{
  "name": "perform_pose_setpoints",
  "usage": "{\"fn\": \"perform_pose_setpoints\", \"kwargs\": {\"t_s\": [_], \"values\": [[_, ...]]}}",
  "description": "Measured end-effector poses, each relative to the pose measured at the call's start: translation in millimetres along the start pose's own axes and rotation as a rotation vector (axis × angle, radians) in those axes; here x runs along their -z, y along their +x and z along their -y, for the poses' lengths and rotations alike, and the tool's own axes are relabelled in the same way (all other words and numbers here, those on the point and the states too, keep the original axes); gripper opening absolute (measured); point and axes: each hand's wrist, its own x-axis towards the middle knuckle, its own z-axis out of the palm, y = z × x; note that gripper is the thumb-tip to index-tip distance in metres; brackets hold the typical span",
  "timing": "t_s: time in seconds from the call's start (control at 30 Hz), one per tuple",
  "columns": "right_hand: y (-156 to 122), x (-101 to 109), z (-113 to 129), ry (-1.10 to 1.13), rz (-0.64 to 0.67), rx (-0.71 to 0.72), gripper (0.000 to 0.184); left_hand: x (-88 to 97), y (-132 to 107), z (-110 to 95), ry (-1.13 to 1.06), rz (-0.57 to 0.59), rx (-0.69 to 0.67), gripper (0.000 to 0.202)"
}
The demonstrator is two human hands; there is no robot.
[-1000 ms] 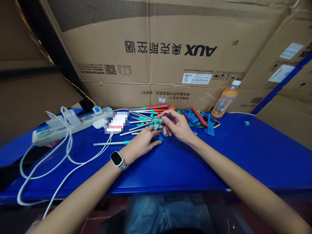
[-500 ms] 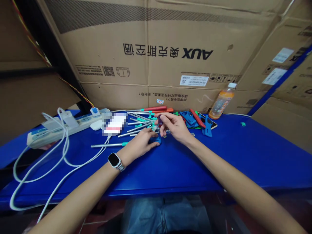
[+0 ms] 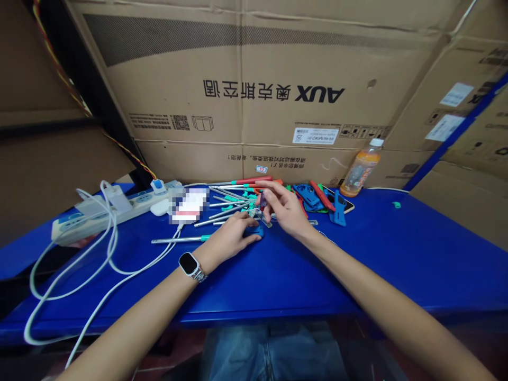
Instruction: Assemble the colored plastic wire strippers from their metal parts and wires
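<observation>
My left hand [image 3: 238, 233] presses a blue handle [image 3: 257, 230] down on the blue table, its fingers closed over it. A metal rod [image 3: 177, 240] with a teal collar runs out to the left from under that hand. My right hand [image 3: 286, 206] pinches a small screwdriver [image 3: 262, 200] with a dark reddish-purple handle. Its thin shaft points down at the blue handle; whether the tip touches is too small to tell. Just behind my hands lies a heap of metal rods [image 3: 228, 204] with teal parts.
Blue plastic parts [image 3: 309, 196], a red handle [image 3: 322, 196] and a phone lie right of my hands. Farther right stands a bottle of orange drink [image 3: 360, 170]. On the left are a power strip [image 3: 137, 198], white cables [image 3: 115, 259] and a blurred screen. Cardboard [image 3: 273, 42] walls the back.
The camera view has shifted slightly. My right hand's fingers have spread a little around the screwdriver, whose shaft now shows. My left hand keeps its hold on the blue handle.
</observation>
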Motion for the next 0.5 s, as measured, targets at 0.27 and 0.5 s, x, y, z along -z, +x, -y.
{"fn": "perform_pose_setpoints", "kwargs": {"t_s": [0.27, 0.5], "values": [[6, 3, -2, -0.007, -0.070, -0.028, 0.035, -0.7, -1, -2, -0.004, -0.013, 0.010, 0.026], [-8, 8, -14, -0.149, 0.008, -0.054, 0.032, 13.5, -5, -3, 0.063, 0.018, 0.015, 0.038]]}}
